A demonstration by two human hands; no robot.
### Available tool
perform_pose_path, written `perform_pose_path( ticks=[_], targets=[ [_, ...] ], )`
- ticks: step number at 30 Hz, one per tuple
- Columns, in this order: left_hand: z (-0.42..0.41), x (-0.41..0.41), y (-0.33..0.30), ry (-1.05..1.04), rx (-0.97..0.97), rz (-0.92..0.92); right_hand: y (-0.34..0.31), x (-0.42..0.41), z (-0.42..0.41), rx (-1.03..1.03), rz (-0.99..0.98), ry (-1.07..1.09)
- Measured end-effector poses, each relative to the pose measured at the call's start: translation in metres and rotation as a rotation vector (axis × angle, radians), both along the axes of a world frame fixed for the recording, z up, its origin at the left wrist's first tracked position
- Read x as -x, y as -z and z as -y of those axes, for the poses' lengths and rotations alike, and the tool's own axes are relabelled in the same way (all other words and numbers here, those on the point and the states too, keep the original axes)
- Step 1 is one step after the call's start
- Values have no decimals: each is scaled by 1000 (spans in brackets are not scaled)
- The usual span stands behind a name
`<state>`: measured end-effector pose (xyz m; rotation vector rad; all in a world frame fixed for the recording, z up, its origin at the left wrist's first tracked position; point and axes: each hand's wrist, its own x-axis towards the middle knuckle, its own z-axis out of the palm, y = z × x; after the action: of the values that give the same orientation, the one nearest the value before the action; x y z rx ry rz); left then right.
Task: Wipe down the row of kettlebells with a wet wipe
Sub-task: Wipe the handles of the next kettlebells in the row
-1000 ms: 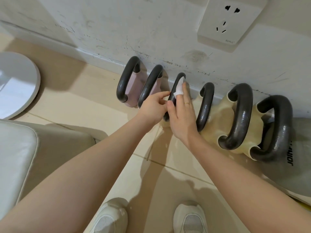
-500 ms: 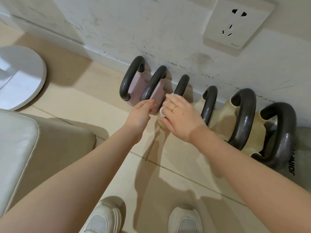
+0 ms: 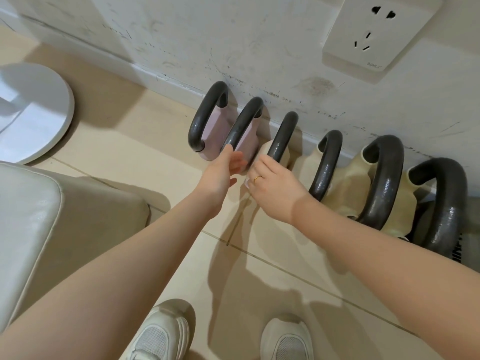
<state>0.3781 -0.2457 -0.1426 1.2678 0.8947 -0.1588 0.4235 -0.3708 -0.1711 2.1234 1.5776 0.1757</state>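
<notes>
Six kettlebells stand in a row on the floor against the wall. The left hand reaches out, fingers straight, grip loose and holding nothing, touching the second pink kettlebell's handle. The right hand curls beside the third handle — its grip closed over the wet wipe, barely visible.

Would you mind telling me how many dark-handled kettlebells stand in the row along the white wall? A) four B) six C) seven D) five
B: six dark handles show along the white wall, from the pink-bodied kettlebell to the dark-bodied kettlebell.
</notes>
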Motion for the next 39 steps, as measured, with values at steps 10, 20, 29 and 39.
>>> perform_pose_path(
  ticks=[10,20,29,39],
  targets=[
    [-3,6,5,15,0,16,24,40,-8,540,438,46],
    [8,4,12,32,-152,36,29,45,21,97,271,238],
    [27,-15,-3,298,-204,73,25,71,0,-892,-843,900],
    [22,-17,0,256,-151,95,-8,53,-5,-1284,-1854,1222]
  ],
)
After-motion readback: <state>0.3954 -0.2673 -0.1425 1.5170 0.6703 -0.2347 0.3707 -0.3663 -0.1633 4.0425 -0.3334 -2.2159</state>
